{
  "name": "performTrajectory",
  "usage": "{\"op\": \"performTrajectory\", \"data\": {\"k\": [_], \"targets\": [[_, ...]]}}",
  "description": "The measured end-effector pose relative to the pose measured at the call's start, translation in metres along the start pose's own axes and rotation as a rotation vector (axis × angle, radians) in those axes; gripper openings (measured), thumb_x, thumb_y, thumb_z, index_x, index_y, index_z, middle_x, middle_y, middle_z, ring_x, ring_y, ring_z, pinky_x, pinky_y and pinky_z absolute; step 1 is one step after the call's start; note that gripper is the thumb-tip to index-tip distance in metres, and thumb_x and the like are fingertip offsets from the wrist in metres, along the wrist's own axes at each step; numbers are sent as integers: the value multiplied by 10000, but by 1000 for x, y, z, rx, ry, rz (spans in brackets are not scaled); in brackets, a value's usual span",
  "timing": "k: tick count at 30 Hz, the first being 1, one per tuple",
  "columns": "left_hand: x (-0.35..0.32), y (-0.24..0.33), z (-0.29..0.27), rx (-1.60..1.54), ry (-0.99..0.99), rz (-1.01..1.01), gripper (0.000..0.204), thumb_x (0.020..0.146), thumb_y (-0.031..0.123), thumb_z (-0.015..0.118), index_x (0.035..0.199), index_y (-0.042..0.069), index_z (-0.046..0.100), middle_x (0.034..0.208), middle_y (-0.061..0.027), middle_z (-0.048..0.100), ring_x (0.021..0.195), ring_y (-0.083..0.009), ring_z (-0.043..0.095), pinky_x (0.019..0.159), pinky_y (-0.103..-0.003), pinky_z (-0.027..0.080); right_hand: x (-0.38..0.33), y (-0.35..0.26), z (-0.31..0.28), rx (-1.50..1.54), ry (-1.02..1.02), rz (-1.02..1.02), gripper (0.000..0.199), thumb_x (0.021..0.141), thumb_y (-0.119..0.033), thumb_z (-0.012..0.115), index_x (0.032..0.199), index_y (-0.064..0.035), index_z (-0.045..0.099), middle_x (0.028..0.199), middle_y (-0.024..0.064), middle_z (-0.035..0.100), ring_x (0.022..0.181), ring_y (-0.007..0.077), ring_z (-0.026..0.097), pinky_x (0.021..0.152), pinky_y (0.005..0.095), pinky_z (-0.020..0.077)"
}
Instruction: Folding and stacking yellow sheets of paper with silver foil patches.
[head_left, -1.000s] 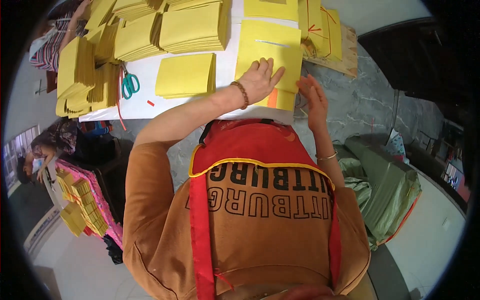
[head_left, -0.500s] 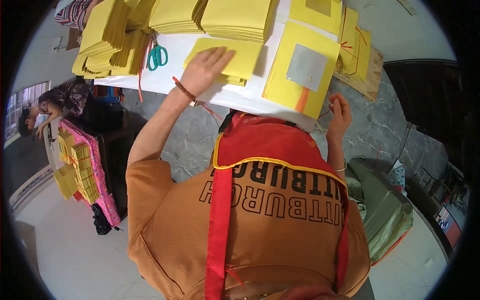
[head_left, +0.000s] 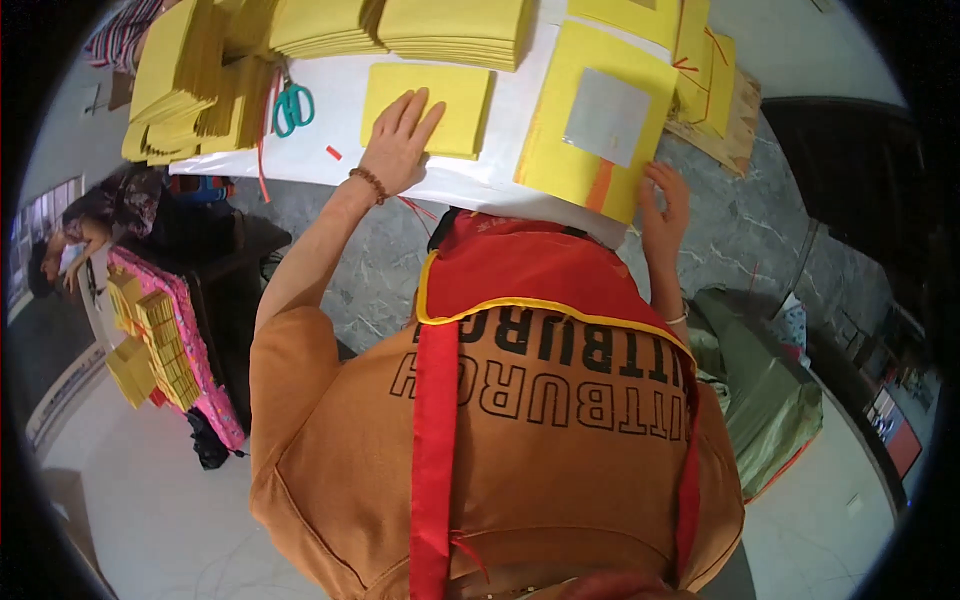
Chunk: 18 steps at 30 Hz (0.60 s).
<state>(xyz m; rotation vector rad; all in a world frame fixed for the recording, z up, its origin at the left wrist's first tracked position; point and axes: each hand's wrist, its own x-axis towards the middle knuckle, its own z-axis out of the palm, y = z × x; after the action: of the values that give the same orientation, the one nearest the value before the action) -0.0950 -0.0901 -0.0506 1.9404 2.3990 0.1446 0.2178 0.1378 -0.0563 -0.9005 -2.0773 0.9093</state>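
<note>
My left hand (head_left: 402, 140) lies flat with spread fingers on a small stack of yellow paper (head_left: 450, 88) near the table's front edge. Its sheets now sit squared up. My right hand (head_left: 665, 205) is beside the right edge of a larger yellow paper stack (head_left: 545, 130), fingers bent and apart from the thumb; whether they touch the paper is hard to tell. On that larger stack lies a grey rectangular sheet (head_left: 607, 115), with an orange strip (head_left: 600, 186) below it.
Green-handled scissors (head_left: 293, 108) and a short red strip (head_left: 333, 153) lie on the white-covered table (head_left: 330, 100). Thick yellow paper stacks (head_left: 455, 30) line its far side. Red-tied bundles (head_left: 712, 90) stand on a wooden board (head_left: 738, 135) at right. Another person (head_left: 110, 205) bends at far left.
My left hand has drawn back a little, and the top yellow paper, askew before, is now aligned with the small stack. My right hand has moved slightly left, to the larger stack's edge.
</note>
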Motion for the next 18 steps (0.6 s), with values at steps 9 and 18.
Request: {"op": "performTrajectory", "data": {"k": [9,18], "targets": [[39,42,-68,-245,-42,247,705,703,124,638,1356,95,376,1388,-165,354,1275,-342,322,1053,-435,279,-3,-1,6,65,-178,43,201,792,-115,640,982,-55,668,1134,94,570,1069,259,524,935,353,393],[76,117,-21,-322,69,564,432,734,272,680,1117,100,585,1087,-63,541,1038,-231,469,864,-374,377,-2,7,7,120,-189,45,208,801,-147,636,982,-53,674,1128,94,572,1070,237,529,915,335,410]]}}
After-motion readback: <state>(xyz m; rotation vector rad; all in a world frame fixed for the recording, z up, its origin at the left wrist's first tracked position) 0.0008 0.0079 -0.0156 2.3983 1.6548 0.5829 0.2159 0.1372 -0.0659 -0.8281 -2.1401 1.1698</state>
